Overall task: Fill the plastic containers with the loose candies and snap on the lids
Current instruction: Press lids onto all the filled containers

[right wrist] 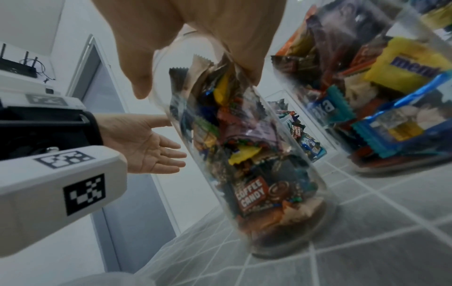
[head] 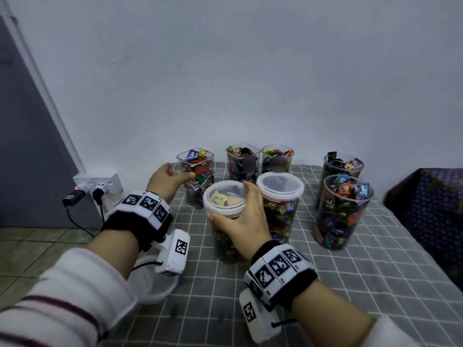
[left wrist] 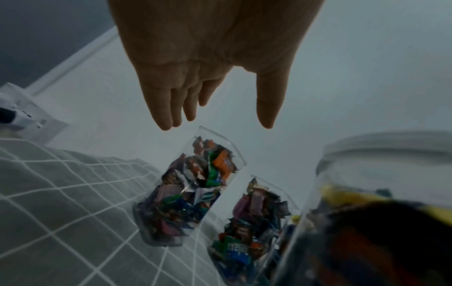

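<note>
A round clear container point(head: 223, 242) full of wrapped candies stands at the front of the grey checked cloth point(head: 350, 284) with a white lid point(head: 220, 196) on it. My right hand point(head: 228, 200) grips that lid's rim from above, thumb on the near side; the right wrist view shows the same right hand point(right wrist: 195, 81) over the jar point(right wrist: 244, 164). My left hand point(head: 176, 176) is open, with straight fingers point(left wrist: 168, 108), just in front of an uncovered square container point(head: 196, 171) of candies point(left wrist: 193, 189); whether it touches the container I cannot tell.
A second lidded container point(head: 280, 194) stands right beside the gripped one. Two uncovered full containers point(head: 243, 161) are at the back, two more point(head: 344, 211) at the right. A white lid point(head: 160, 289) lies under my left wrist. A power strip point(head: 100, 184) sits at the left.
</note>
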`<state>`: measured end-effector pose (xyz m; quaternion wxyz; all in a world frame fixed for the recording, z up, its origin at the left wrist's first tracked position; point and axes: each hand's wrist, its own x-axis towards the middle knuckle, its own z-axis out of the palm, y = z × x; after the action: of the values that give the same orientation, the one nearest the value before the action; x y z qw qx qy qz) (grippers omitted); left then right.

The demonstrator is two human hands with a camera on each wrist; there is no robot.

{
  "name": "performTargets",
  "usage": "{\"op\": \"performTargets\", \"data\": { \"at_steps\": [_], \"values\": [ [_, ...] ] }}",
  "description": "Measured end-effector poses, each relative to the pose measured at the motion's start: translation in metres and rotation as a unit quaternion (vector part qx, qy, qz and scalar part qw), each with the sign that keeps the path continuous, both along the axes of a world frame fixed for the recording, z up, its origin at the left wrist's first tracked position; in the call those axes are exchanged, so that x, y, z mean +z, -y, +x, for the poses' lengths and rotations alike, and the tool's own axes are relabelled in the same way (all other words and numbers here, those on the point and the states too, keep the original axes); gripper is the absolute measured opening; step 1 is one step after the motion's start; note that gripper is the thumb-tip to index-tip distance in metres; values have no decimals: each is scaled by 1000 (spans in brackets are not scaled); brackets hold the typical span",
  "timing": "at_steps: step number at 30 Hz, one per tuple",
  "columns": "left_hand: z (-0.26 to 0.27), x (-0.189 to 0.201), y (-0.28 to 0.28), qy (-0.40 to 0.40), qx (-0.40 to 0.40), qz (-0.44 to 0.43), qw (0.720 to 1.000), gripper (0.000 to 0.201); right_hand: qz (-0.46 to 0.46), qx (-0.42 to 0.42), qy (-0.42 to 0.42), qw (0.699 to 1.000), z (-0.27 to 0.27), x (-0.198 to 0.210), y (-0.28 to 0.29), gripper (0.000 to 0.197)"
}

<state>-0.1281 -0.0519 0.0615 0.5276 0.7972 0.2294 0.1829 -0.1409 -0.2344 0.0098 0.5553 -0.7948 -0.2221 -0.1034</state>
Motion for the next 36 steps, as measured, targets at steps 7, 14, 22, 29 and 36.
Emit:
{"op": "performTargets", "data": {
  "at_steps": [7,14,22,29,36],
  "values": [
    [45,-13,-14,-25,19,14,999,96,10,-23,3,1000,26,-5,-18,94],
    [77,-32,-26,-18,26,2,999,128,35,-42,7,998,46,-5,-30,90],
    [64,-33,-8,-12,29,82,996,37,47,-47,6,998,50,-5,-35,87],
    [49,-28,-22,-50,36,101,993,65,48,-45,-11,998,50,-3,-35,89],
    [13,-21,-56,-115,-82,153,978,80,38,-53,-26,998,44,1,-36,90]
  ]
}}
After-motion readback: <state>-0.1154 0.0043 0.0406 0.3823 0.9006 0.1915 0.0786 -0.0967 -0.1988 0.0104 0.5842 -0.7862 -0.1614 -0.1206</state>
